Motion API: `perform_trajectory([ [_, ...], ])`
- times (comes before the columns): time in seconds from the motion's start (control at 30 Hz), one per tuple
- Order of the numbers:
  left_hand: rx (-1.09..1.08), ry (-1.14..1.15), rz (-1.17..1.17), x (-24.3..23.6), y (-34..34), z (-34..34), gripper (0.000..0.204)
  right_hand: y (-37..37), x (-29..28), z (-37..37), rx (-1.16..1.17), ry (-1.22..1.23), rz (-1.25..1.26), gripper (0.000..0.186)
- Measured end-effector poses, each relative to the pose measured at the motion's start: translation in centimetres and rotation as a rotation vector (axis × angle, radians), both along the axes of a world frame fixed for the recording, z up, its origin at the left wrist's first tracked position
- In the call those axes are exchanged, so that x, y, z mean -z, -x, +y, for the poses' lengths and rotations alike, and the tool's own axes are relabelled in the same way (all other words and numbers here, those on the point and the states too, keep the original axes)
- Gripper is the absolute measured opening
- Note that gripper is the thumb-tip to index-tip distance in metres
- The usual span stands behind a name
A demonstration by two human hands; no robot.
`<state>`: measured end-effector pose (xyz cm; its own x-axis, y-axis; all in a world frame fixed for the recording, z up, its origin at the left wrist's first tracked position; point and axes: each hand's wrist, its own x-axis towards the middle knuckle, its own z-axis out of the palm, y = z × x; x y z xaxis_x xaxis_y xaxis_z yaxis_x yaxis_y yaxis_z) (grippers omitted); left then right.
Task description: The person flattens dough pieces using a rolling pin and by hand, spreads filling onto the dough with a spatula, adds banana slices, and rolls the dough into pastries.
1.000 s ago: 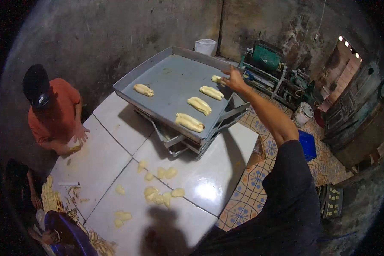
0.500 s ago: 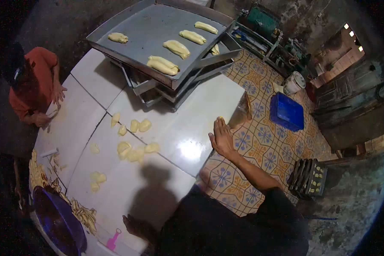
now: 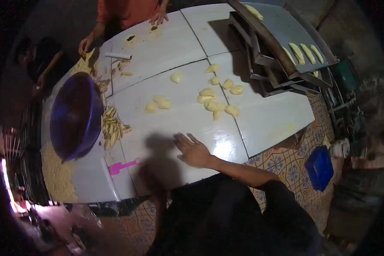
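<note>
My right hand (image 3: 194, 151) is held over the white tiled table (image 3: 179, 123), palm down with fingers spread and nothing in it. My left hand (image 3: 152, 179) is by the table's near edge in my shadow, too dark for its fingers to be made out. Ahead of my right hand lies a loose group of pale dough pieces (image 3: 207, 94), and a smaller cluster of dough pieces (image 3: 160, 103) sits to their left. Left of my left hand is a pink plastic tool (image 3: 123, 166) with a ring-ended handle, beside a long white rod (image 3: 110, 179).
A purple basin (image 3: 96, 123) stands at left, beside yellow-brown strips (image 3: 112, 130) and a crumbly pale layer (image 3: 57, 175). Across the table, a person in orange (image 3: 126, 13) works. Stacked metal trays (image 3: 281, 32) carrying dough rolls (image 3: 307, 54) occupy the far right; a blue crate (image 3: 319, 168) sits on the floor.
My view has turned left, bringing the basin side into fuller sight. My right hand has come from the table's right edge to above its near middle, fingers now spread.
</note>
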<state>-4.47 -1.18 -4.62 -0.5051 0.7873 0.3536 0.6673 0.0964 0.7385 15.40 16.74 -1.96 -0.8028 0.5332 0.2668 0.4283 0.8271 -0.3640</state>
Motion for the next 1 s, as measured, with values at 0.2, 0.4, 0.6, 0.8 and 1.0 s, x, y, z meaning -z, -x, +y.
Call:
perform_trajectory([
  [0.2, -0.220, 0.134, -0.124, 2.7, 1.2, -0.9, 0.035, 0.2, 1.0, -2.2, -0.549, 0.373, -0.185, 0.062],
  [0.4, -0.129, -0.037, 0.139, 4.6, 1.2, 0.5, 0.035, 8.0, 0.3, 1.9, -0.005, 0.128, -0.254, 0.073],
  [0.6, -0.381, -0.045, -0.404, 5.6, 1.1, -0.5, 0.028, 3.7, -0.3, -3.3, -0.747, 0.323, 0.046, 0.035],
  [0.8, 0.150, -0.076, -0.087, -5.2, 1.8, 11.1, 0.047, 7.6, -4.5, 8.2, 0.426, 0.256, 0.272, 0.041],
  [1.0, 0.486, -0.022, -0.011, -3.5, 4.9, 24.9, 0.077, 13.8, -0.7, 13.0, 0.576, 0.303, 0.282, 0.036],
])
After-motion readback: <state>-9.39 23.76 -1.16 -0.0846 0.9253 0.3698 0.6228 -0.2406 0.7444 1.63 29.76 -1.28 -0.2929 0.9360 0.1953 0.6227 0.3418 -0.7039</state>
